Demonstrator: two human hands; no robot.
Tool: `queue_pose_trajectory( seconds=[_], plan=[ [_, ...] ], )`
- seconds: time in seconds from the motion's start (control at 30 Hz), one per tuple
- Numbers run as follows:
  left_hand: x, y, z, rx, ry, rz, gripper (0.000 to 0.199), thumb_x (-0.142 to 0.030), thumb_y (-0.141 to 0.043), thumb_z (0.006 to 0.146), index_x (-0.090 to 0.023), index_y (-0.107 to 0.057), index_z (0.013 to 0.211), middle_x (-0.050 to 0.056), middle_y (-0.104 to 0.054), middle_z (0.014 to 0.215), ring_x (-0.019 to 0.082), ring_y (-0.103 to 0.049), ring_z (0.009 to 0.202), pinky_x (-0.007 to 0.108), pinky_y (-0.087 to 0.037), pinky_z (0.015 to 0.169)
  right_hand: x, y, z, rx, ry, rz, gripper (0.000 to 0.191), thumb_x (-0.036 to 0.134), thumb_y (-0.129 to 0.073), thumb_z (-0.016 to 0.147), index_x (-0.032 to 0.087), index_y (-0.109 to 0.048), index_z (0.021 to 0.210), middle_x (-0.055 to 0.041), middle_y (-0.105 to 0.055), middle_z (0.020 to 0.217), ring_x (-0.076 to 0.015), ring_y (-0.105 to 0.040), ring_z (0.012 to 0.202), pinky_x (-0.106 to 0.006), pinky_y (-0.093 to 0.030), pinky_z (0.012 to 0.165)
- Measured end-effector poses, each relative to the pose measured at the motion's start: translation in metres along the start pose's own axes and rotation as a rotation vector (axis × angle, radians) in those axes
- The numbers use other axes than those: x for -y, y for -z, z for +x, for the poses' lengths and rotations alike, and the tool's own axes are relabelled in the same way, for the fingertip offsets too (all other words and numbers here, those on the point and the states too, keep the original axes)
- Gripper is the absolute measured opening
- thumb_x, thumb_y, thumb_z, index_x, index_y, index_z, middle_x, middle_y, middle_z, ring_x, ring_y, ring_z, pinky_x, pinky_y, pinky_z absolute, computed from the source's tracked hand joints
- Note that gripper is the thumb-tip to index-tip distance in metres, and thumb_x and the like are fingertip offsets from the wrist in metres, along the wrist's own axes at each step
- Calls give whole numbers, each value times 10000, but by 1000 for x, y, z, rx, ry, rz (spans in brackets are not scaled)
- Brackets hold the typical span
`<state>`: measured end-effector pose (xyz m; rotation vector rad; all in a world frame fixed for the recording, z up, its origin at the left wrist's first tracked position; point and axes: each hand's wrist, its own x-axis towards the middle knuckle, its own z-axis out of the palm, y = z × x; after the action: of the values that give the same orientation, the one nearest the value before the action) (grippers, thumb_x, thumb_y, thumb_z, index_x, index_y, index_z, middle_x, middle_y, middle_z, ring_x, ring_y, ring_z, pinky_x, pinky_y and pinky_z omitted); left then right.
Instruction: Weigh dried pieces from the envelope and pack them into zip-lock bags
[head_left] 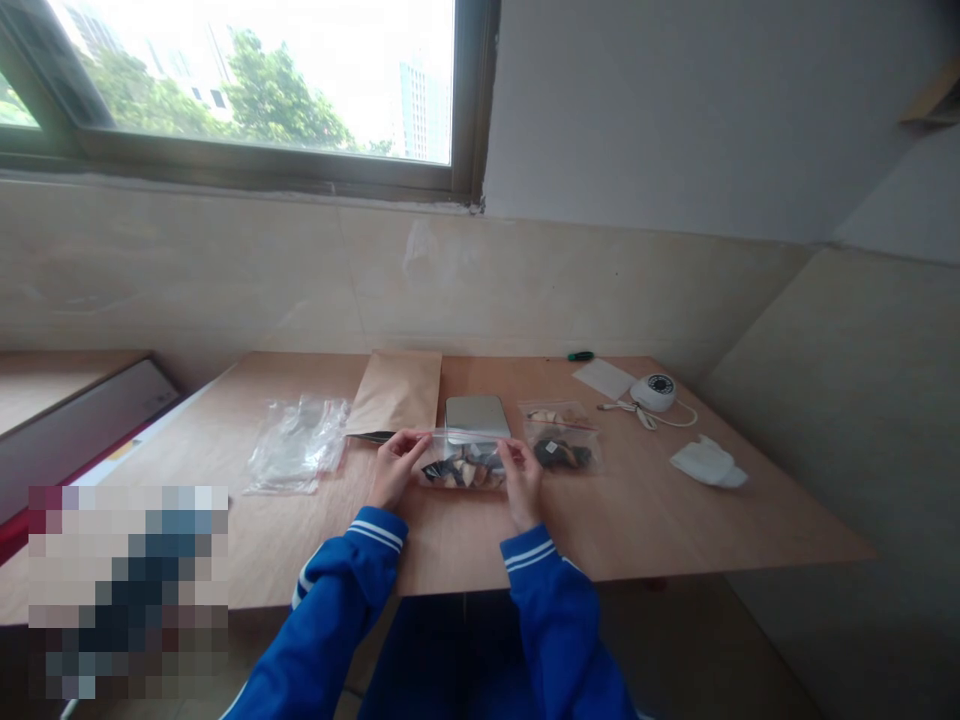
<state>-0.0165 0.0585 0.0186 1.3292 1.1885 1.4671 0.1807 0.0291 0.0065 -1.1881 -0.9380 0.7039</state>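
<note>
Between my two hands is a clear zip bag (466,472) with dark and pale dried pieces inside. My left hand (397,464) pinches its top left corner, and my right hand (520,474) pinches the top right corner. The bag's top edge, with a reddish strip, is stretched between my fingers. Just behind it lies a flat scale with a metal top (477,414), its front partly hidden by the bag. To the right of my right hand rests another zip bag (577,455) of dark and pale pieces, with a small white label on it.
A brown paper pouch (397,392) lies at the back, left of the scale. Clear plastic bags (296,445) are piled on the left. On the right are a white dome camera with cable (654,392), a white paper (604,379), crumpled white material (709,462) and a green marker (580,356).
</note>
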Motion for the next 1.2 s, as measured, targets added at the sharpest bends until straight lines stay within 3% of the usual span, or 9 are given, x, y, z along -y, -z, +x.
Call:
queue_pose_trajectory(
  seconds=[0.17,0.3,0.5,1.0,1.2],
  plan=[
    [-8,-3,-2,94,61,-26,323,-468,-677,708,-169,-634,824,-4,-633,728,131,-565,692,227,-424,641,-2,-2,-2,118,-45,41,326,476,-631,765,173,-645,885,-32,-678,834,-188,-618,805,-303,-472,761],
    [-13,-6,-4,149,64,-63,338,-460,-689,698,-166,-644,859,15,-652,804,144,-582,746,241,-443,678,-5,-3,-3,137,-48,7,332,457,-647,759,163,-657,913,-68,-697,925,-216,-631,886,-336,-476,821],
    [-12,-6,-4,153,66,-65,354,-460,-700,686,-151,-653,852,37,-670,840,175,-602,817,273,-465,744,-5,-4,-2,171,-36,9,339,454,-638,769,157,-691,924,-79,-710,931,-224,-640,890,-352,-483,827],
    [-2,-1,0,89,51,-6,341,-464,-696,690,-153,-670,827,33,-678,800,175,-602,795,273,-452,734,-7,-2,0,68,-16,-73,363,466,-675,728,137,-716,875,-78,-704,833,-198,-612,769,-336,-479,753],
    [-5,-2,-2,87,58,-28,309,-461,-690,697,-166,-615,753,-6,-628,709,139,-570,701,238,-433,662,2,-3,-3,163,-54,31,309,448,-665,746,159,-694,854,-52,-700,823,-189,-625,779,-314,-483,751]
  ],
)
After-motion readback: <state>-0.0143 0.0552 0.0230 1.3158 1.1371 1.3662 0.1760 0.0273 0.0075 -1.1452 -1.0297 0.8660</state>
